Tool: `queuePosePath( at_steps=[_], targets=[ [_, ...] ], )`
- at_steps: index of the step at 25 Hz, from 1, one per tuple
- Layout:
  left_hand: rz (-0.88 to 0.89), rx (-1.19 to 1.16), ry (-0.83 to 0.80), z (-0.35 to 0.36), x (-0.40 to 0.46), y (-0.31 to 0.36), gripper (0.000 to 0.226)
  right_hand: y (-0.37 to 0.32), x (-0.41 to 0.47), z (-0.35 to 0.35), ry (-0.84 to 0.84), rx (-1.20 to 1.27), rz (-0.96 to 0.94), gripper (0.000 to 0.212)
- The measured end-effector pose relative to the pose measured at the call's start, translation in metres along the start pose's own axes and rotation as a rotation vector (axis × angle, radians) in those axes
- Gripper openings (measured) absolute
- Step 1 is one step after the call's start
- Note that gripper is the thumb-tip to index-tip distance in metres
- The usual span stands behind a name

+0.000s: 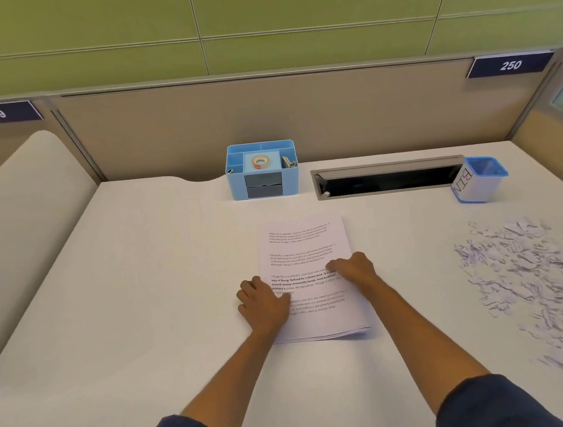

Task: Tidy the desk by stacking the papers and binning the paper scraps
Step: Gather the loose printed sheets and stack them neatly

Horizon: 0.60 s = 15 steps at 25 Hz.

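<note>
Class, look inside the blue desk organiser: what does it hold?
The blue organiser holds a tape roll in its middle compartment. Its walls hide the other compartments' depths.

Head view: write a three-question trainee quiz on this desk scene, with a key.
1. True or false: the paper scraps are already inside the bin.
2. Which hand rests on the paper stack's left edge? A) left hand B) right hand
3. Fill in: the tape roll sits in the blue ____.

Key
1. False; they lie loose on the desk.
2. A.
3. Organizer.
</note>
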<state>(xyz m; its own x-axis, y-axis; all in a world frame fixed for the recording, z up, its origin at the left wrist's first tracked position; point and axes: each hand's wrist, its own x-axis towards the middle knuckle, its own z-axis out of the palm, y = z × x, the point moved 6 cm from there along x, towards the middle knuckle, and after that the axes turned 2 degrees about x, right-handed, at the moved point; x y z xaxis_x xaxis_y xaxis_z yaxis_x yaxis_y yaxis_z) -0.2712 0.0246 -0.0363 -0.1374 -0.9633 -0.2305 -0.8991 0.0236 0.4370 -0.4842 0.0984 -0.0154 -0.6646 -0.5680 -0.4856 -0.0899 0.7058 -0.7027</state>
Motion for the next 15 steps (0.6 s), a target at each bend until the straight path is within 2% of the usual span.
queuePosePath(
  at_steps=[2,7,9,11,13,15],
  targets=[
    [0.015,0.019,0.012,0.0,-0.001,-0.001,0.069,-0.003,0.002,0.003,0.0,0.03,0.037,0.059],
    [0.045,0.043,0.019,0.0,-0.003,-0.005,0.07,-0.017,-0.004,0.005,0.051,0.219,0.058,0.052],
    [0.067,0.032,0.023,0.0,-0.002,-0.008,0.072,-0.017,-0.006,0.001,0.113,0.209,0.044,0.04],
    [0.081,0.019,0.024,0.001,-0.001,-0.011,0.073,-0.014,-0.009,-0.002,0.134,0.188,-0.002,0.027],
    [0.083,-0.008,0.007,-0.001,0.001,-0.012,0.073,-0.016,-0.015,-0.002,0.13,0.203,-0.092,0.031],
    [0.025,-0.141,-0.054,-0.004,0.008,-0.017,0.071,-0.022,-0.027,-0.005,0.128,0.207,-0.234,0.031]
  ],
)
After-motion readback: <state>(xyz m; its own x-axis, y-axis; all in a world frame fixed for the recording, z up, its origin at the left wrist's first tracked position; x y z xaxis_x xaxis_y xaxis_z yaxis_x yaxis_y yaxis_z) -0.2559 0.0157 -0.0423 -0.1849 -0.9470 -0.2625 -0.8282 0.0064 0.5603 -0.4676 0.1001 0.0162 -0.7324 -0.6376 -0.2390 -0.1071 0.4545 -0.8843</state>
